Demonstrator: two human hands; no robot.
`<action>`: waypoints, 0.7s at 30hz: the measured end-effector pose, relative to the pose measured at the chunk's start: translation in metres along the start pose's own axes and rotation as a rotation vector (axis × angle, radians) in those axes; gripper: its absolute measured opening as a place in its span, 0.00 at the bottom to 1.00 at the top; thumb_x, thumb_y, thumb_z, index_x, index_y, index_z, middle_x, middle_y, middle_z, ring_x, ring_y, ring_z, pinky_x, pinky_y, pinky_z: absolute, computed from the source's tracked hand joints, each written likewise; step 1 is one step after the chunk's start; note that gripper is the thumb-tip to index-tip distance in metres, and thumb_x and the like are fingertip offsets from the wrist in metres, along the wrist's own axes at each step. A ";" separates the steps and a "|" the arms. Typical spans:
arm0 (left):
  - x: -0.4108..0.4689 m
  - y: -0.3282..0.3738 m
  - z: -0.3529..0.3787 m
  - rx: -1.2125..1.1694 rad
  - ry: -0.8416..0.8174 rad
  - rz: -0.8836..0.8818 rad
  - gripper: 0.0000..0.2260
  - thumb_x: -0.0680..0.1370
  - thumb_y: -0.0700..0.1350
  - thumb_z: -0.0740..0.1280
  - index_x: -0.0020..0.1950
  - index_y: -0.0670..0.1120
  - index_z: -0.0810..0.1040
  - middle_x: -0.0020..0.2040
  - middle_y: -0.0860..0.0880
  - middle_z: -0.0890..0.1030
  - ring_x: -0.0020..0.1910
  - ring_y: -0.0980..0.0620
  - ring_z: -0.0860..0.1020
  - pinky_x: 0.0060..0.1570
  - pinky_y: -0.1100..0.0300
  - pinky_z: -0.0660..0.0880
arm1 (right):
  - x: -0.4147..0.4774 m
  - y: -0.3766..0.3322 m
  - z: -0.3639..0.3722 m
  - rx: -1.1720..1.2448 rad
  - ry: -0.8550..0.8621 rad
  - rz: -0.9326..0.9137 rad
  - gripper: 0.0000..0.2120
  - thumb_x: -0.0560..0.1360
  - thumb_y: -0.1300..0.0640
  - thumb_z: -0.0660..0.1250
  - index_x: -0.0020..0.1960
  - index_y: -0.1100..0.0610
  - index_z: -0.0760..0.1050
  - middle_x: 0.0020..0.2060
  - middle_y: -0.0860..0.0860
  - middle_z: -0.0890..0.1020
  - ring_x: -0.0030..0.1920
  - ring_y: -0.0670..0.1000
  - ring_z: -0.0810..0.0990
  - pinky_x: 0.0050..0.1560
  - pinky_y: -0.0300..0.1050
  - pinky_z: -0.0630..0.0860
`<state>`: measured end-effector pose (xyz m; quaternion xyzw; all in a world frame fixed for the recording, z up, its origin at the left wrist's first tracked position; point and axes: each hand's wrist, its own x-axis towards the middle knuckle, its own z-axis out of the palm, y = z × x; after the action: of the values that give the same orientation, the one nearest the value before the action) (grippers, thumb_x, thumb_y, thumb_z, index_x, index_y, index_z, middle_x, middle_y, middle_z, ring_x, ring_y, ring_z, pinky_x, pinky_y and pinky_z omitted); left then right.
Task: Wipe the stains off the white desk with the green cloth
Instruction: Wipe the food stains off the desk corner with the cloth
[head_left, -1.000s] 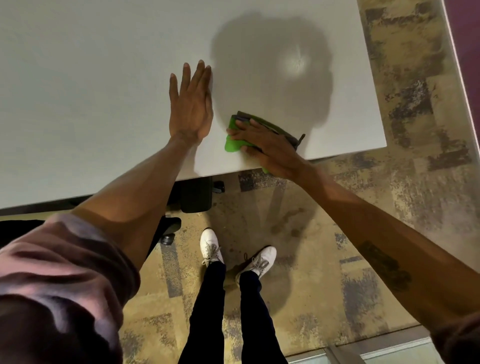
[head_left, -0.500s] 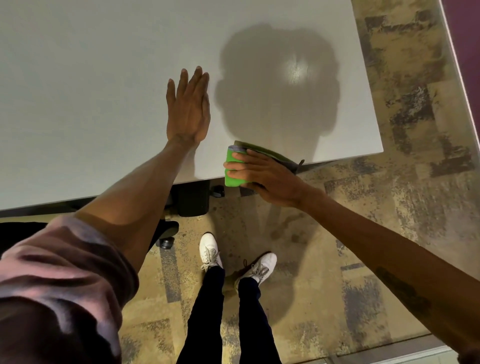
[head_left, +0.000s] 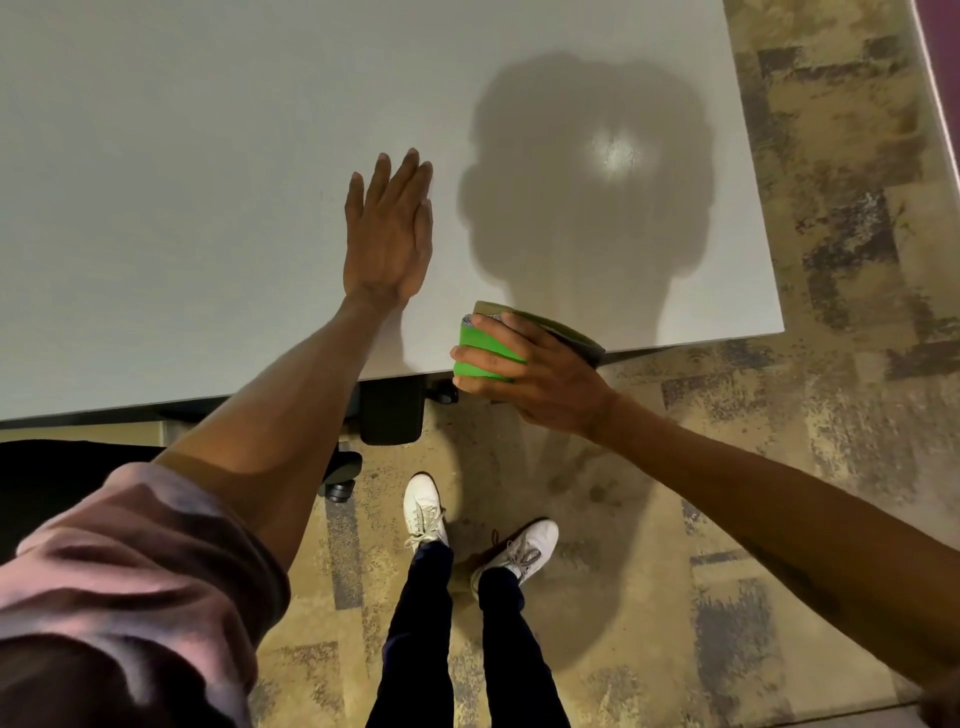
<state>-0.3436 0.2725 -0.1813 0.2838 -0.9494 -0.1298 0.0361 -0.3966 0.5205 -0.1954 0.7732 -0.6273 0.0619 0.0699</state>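
The white desk (head_left: 208, 182) fills the upper left of the head view, with its near edge running across the middle. My left hand (head_left: 389, 234) lies flat on the desk, palm down, fingers straight and close together. My right hand (head_left: 524, 374) grips the folded green cloth (head_left: 480, 353) at the desk's near edge, the fingers wrapped over the fold, which hangs past the edge. The cloth's far part rests on the desk top. I see no distinct stains on the surface; a head shadow with a bright glare spot covers the right part.
Patterned brown and grey carpet (head_left: 831, 260) lies right of and below the desk. A black desk leg and casters (head_left: 389, 415) sit under the near edge. My legs and white shoes (head_left: 426, 514) stand below. A purple wall strip (head_left: 940, 52) runs at the far right.
My right hand has pulled the green cloth back toward me, from on the desk top to over its near edge. My left hand has stayed flat on the desk.
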 end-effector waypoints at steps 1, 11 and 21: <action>0.000 0.000 0.000 -0.003 0.002 -0.001 0.23 0.86 0.48 0.47 0.81 0.48 0.62 0.82 0.51 0.61 0.82 0.45 0.56 0.80 0.44 0.50 | 0.001 0.000 0.000 -0.011 0.000 -0.001 0.18 0.81 0.63 0.57 0.68 0.50 0.72 0.72 0.51 0.72 0.75 0.63 0.64 0.75 0.60 0.62; -0.002 0.005 0.003 -0.043 -0.009 0.000 0.24 0.87 0.50 0.46 0.82 0.47 0.60 0.82 0.49 0.59 0.83 0.45 0.53 0.81 0.44 0.47 | -0.009 0.001 -0.007 -0.032 0.281 0.045 0.13 0.83 0.61 0.62 0.65 0.51 0.78 0.68 0.52 0.76 0.70 0.58 0.73 0.65 0.54 0.75; 0.000 0.008 0.005 -0.081 -0.005 -0.036 0.23 0.87 0.51 0.47 0.81 0.47 0.62 0.82 0.49 0.59 0.83 0.45 0.53 0.81 0.46 0.45 | -0.062 0.034 -0.010 0.001 0.218 0.058 0.15 0.83 0.63 0.62 0.65 0.50 0.78 0.70 0.50 0.75 0.72 0.56 0.70 0.68 0.55 0.72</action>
<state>-0.3481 0.2803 -0.1839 0.2987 -0.9382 -0.1697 0.0430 -0.4425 0.5751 -0.1955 0.7435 -0.6380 0.1479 0.1353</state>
